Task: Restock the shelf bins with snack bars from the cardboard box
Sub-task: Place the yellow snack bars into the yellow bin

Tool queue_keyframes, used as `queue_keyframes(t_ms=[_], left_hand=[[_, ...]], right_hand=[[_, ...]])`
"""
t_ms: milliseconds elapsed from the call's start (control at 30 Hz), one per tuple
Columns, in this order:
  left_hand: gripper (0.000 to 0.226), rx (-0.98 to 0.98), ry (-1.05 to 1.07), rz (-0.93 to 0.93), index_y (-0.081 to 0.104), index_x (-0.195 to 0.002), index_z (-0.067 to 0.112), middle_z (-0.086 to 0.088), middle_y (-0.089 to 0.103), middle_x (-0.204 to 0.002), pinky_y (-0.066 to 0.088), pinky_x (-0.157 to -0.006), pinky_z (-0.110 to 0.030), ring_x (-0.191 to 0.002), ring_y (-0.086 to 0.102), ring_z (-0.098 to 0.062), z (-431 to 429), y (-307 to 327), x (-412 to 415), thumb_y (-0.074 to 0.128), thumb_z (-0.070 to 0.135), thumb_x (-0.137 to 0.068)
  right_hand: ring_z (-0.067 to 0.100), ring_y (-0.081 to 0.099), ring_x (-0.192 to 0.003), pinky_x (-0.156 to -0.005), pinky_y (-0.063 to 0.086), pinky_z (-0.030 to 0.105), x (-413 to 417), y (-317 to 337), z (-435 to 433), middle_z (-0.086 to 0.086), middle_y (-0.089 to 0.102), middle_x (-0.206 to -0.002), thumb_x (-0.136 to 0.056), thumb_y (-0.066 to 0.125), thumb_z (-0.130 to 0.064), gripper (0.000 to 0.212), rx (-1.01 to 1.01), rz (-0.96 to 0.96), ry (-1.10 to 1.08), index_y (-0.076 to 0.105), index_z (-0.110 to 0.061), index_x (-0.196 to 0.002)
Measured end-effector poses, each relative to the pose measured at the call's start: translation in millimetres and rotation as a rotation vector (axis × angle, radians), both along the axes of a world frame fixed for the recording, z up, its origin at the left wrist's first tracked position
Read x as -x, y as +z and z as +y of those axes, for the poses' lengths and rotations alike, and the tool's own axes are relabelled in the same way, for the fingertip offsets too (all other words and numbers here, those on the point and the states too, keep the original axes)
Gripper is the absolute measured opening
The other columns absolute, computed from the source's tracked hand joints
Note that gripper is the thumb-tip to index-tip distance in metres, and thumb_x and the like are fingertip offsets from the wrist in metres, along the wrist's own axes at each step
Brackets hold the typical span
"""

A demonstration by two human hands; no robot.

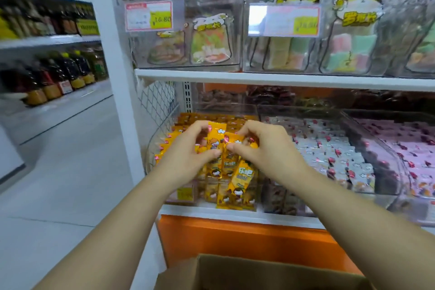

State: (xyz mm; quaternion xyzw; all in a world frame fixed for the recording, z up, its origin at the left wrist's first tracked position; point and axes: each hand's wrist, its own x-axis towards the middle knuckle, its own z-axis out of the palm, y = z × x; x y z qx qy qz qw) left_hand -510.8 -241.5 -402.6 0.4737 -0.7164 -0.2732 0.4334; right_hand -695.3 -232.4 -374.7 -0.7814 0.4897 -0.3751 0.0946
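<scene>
Fingers [199, 126] of the left hand [186, 150] are curling over a small bunch of yellow snack bars [215, 142], with the thumb clamping from below. The right hand [268, 148] is pinching the same bunch from the other side, and the bunch is hanging just above the yellow-bar bin [154, 146]. Both hands are hiding how many bars are in the grip, and blur is smearing the print on the wrappers. Below the yellow-bar bin, the cardboard box [235, 273] is being cut off by the bottom edge, so its inside is not showing. A yellow price label [186, 193] on the bin's front is sitting partly behind the left wrist. Just right of the yellow-bar bin, a bin of pale bars [329, 148] is lying touching it, and a bin of pink bars [412, 143] is sitting further right. Above it, across a white shelf board [282, 79], clear bins are holding cartoon-cat candy bags [350, 54]. Well to its left, dark bottles [58, 75] are lining another aisle. Both bare forearms are reaching up and forward, converging over the yellow-bar bin, with the knuckles turned upward.
</scene>
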Motion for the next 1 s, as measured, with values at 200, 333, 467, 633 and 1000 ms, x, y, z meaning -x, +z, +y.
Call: queue_keyframes(t_ms=[200, 333, 467, 633, 1000], left_hand=[[0.067, 0.042, 0.232, -0.362, 0.035, -0.139, 0.038, 0.006, 0.058, -0.111, 0.041, -0.095, -0.034, -0.110, 0.051, -0.016, -8, -26, -20, 0.070, 0.037, -0.082], [0.058, 0.057, 0.321, -0.658, 0.035, -0.139, 0.043, 0.004, 0.054, -0.131, 0.023, -0.109, -0.038, -0.129, 0.032, -0.019, -9, -30, -32, 0.057, 0.053, -0.086], [0.056, 0.071, 0.294, -0.825, 0.039, -0.137, 0.045, 0.013, 0.043, -0.140, 0.015, -0.114, -0.048, -0.136, 0.022, -0.017, -12, -33, -31, 0.052, 0.061, -0.085], [0.057, 0.065, 0.264, -0.884, 0.027, -0.144, 0.045, 0.015, 0.032, -0.148, 0.011, -0.114, -0.055, -0.141, 0.013, -0.017, -13, -30, -28, 0.043, 0.059, -0.091], [0.043, 0.058, 0.151, -0.767, 0.032, -0.142, 0.045, 0.017, 0.032, -0.148, 0.011, -0.116, -0.052, -0.138, 0.022, -0.012, -12, -34, -12, 0.039, 0.039, -0.100]], right_hand=[[0.003, 0.045, -0.060, -0.050, 0.033, 0.013, -27, -22, -32, -0.012, 0.049, -0.063, -0.082, 0.070, -0.038, 0.023, -0.192, 0.200, 0.021, 0.057, -0.022, -0.072], [0.011, 0.048, -0.062, -0.050, 0.032, 0.016, -43, -28, -41, -0.004, 0.054, -0.064, -0.085, 0.066, -0.040, 0.026, -0.239, 0.252, 0.048, 0.063, -0.017, -0.073], [0.012, 0.039, -0.052, -0.048, 0.027, 0.027, -39, -32, -42, 0.002, 0.047, -0.057, -0.093, 0.054, -0.042, 0.042, -0.305, 0.387, 0.040, 0.059, -0.012, -0.063], [0.006, 0.048, -0.071, -0.057, 0.033, 0.018, -30, -27, -36, 0.002, 0.068, -0.088, -0.089, 0.056, -0.047, 0.038, -0.295, 0.417, 0.126, 0.071, -0.015, -0.101], [0.005, 0.048, -0.080, -0.070, 0.037, 0.007, -17, -12, -35, -0.008, 0.053, -0.088, -0.076, 0.075, -0.035, 0.028, 0.211, 0.024, -0.060, 0.064, -0.016, -0.094]])
